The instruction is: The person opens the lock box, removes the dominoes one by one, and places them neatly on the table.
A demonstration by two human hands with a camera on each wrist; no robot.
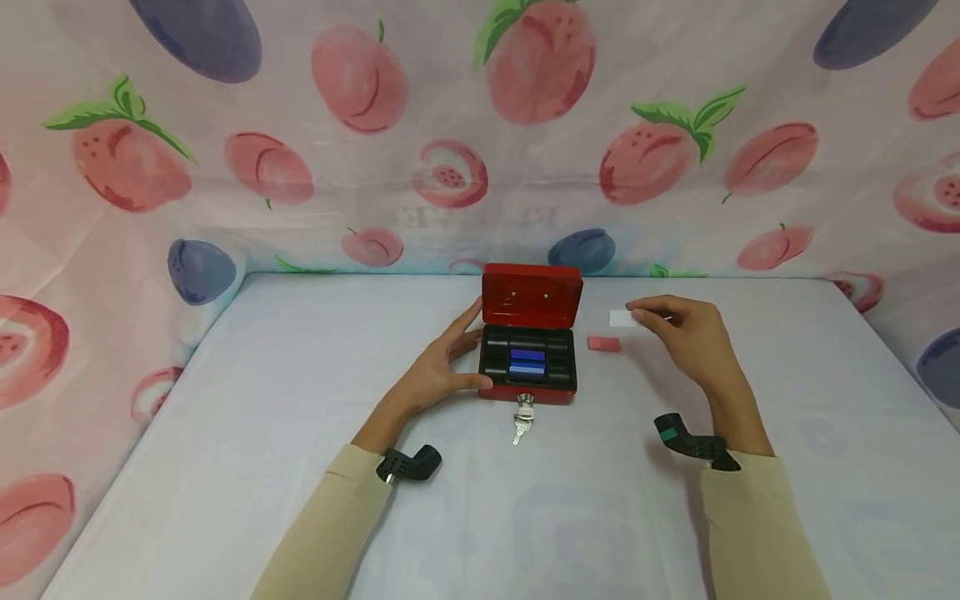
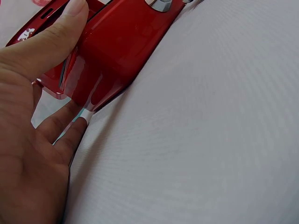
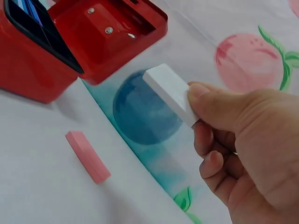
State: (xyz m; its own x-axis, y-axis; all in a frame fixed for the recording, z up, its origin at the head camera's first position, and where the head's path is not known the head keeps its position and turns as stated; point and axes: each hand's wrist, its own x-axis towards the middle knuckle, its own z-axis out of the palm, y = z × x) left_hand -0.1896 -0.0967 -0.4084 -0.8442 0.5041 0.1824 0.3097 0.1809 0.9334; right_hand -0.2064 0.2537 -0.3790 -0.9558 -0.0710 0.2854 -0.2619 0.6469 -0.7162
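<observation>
A red cash box (image 1: 525, 397) stands with its lid (image 1: 532, 296) raised, showing a black compartment tray (image 1: 491, 354). Purple and blue blocks (image 1: 527, 362) lie in the tray's middle. My left hand (image 1: 438, 375) rests against the box's left side, thumb on the front corner, fingers fairly straight and reaching back toward the lid. My right hand (image 1: 690, 337) pinches a small white rectangular block (image 3: 170, 93) between thumb and fingers, raised to the right of the box. Below the white block, a pink block (image 3: 88, 156) lies on the table.
Keys (image 1: 522, 421) hang from the lock at the box's front. A white cloth (image 1: 300, 400) covers the table. Behind it rises a fruit-patterned cloth (image 1: 300, 233). Each wrist wears a black camera band (image 1: 408, 464).
</observation>
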